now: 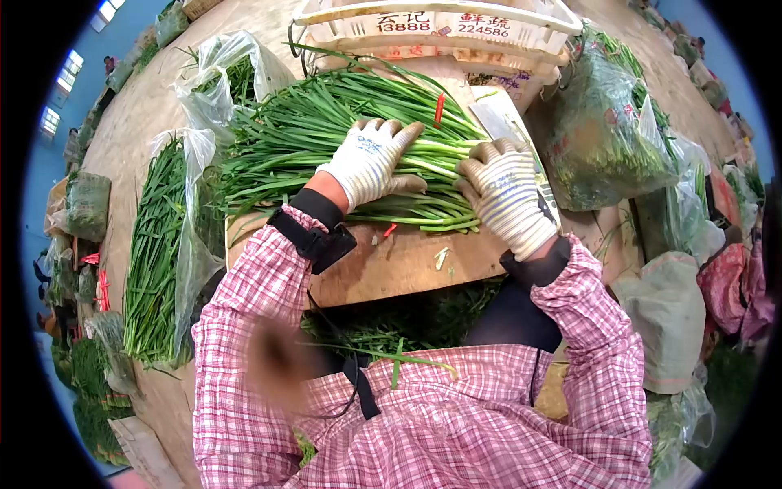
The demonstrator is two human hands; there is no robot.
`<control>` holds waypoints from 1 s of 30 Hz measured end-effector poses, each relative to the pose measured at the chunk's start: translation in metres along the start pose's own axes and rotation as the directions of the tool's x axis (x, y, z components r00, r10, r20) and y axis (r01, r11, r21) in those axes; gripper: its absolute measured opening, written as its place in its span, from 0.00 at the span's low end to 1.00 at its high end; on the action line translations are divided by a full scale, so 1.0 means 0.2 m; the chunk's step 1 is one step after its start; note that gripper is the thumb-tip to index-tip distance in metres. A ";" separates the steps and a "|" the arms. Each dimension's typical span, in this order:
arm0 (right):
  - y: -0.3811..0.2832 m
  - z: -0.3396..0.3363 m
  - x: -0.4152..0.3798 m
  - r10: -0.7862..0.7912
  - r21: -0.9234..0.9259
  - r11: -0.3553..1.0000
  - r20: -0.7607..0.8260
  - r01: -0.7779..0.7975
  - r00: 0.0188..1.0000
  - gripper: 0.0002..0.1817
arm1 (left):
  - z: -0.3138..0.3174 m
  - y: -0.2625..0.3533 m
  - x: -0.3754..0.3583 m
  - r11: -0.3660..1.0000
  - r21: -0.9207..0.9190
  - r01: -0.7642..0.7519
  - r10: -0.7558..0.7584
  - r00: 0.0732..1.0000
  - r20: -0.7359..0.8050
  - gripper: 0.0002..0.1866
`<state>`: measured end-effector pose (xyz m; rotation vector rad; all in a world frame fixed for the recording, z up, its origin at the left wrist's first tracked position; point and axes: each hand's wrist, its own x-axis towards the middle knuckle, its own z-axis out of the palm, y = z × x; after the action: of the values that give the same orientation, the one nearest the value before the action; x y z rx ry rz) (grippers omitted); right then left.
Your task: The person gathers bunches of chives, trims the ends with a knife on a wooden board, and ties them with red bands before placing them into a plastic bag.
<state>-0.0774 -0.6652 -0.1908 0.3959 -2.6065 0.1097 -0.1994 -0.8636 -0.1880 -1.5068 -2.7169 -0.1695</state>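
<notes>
A large heap of garlic chives lies across a wooden board, leaves to the left and pale stems to the right. My left hand, in a white knit glove with brownish fingertips, grips the stems from above, its thumb apart from the fingers. At the stem ends, my right hand wears a matching glove, fingers curled over the cut ends. A red strip lies on the stems, and another red piece is near the board's front. The undersides of both hands are hidden.
White plastic crates stand behind the board. A flat metal blade lies beyond my right hand. Plastic bags of greens flank the board: an open bag of chives on the left, a full bag on the right. Loose leaves lie below.
</notes>
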 end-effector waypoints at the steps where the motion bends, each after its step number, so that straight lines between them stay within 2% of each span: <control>1: 0.01 0.00 -0.01 -0.013 -0.009 1.000 0.001 0.013 1.000 0.05 | -0.01 0.00 0.00 1.000 0.005 -0.008 0.008 1.000 0.005 0.46; 3: 0.03 -0.04 -0.01 -0.013 -0.080 0.997 -0.075 0.007 0.997 0.09 | 0.01 0.01 -0.03 0.999 0.028 -0.026 0.028 0.996 -0.088 0.45; 5: 0.05 -0.05 -0.02 0.000 -0.104 0.995 -0.038 -0.004 0.999 0.07 | -0.01 0.03 -0.04 1.000 0.031 -0.002 0.003 0.999 -0.044 0.47; 7: 0.11 -0.08 0.04 0.090 0.176 0.982 -0.075 -0.076 0.993 0.04 | 0.02 0.04 -0.05 0.999 0.049 0.005 -0.002 0.997 -0.071 0.47; 8: 0.15 -0.08 0.11 0.266 0.314 0.920 -0.064 -0.234 0.962 0.04 | 0.03 0.04 -0.05 0.999 0.042 -0.005 0.008 0.997 -0.077 0.47; 9: 0.22 -0.05 0.16 0.286 0.227 0.934 -0.005 -0.277 0.958 0.12 | 0.03 0.04 -0.05 0.999 0.044 0.001 0.003 0.997 -0.079 0.47; 11: 0.34 0.11 0.31 0.424 0.269 0.839 0.221 -0.473 0.878 0.23 | 0.04 0.05 -0.06 0.998 0.056 0.010 -0.005 0.996 -0.090 0.47; 14: 0.38 0.25 0.48 0.374 0.141 0.875 0.411 -0.463 0.832 0.39 | 0.05 0.05 -0.06 0.998 0.062 0.017 -0.011 0.995 -0.097 0.48; 15: 0.35 0.27 0.51 0.326 0.127 0.910 0.369 -0.394 0.871 0.26 | 0.05 0.05 -0.06 0.998 0.053 0.019 -0.014 0.996 -0.090 0.48; 17: 0.30 0.22 0.53 0.305 0.440 0.720 0.494 -0.537 0.814 0.18 | 0.04 0.05 -0.04 0.999 0.033 0.033 -0.030 0.996 -0.079 0.52; 18: 0.27 0.16 0.54 0.329 0.466 0.667 0.516 -0.582 0.791 0.14 | 0.04 0.05 -0.04 0.999 0.016 0.049 -0.048 0.995 -0.091 0.54; 19: 0.31 0.20 0.55 0.268 0.488 0.701 0.495 -0.520 0.826 0.14 | 0.04 0.05 -0.03 0.998 -0.001 0.066 -0.066 0.992 -0.104 0.57; 21: 0.25 0.15 0.57 0.211 0.399 0.835 0.405 -0.380 0.890 0.12 | 0.03 0.03 0.01 0.995 -0.027 0.096 -0.097 0.993 -0.066 0.62; 23: 0.10 0.06 0.52 0.172 0.302 0.911 0.345 -0.282 0.923 0.10 | 0.04 0.02 0.05 0.993 -0.037 0.111 -0.112 0.994 -0.022 0.62; 24: 0.05 0.08 0.50 0.044 0.298 0.948 0.234 -0.114 0.971 0.09 | 0.03 0.02 0.05 0.994 -0.003 0.111 -0.110 0.993 0.035 0.60; 25: 0.01 0.09 0.46 0.004 0.079 0.997 0.274 -0.026 0.962 0.10 | 0.01 0.03 0.05 0.991 -0.046 0.123 -0.121 0.992 0.045 0.56; 27: -0.06 0.13 0.43 -0.090 -0.233 0.964 0.159 0.126 0.983 0.09 | -0.02 0.04 0.06 0.987 -0.053 0.153 -0.147 0.983 0.108 0.54; 28: -0.07 0.12 0.41 0.030 -0.308 0.949 0.304 0.069 0.952 0.09 | -0.03 0.04 0.06 0.986 -0.056 0.156 -0.150 0.984 0.101 0.54; 29: -0.09 0.14 0.39 0.025 -0.312 0.947 0.306 0.076 0.952 0.09 | -0.02 0.03 0.06 0.987 -0.056 0.153 -0.147 0.984 0.100 0.54; 30: -0.10 0.17 0.37 0.080 -0.329 0.944 0.240 0.003 0.967 0.09 | -0.01 0.03 0.06 0.987 -0.054 0.152 -0.146 0.984 0.098 0.54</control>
<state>-0.1499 -0.7080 -0.1847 0.2506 -2.8120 -0.3822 -0.2007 -0.8505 -0.1837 -1.3577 -2.9262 -0.1919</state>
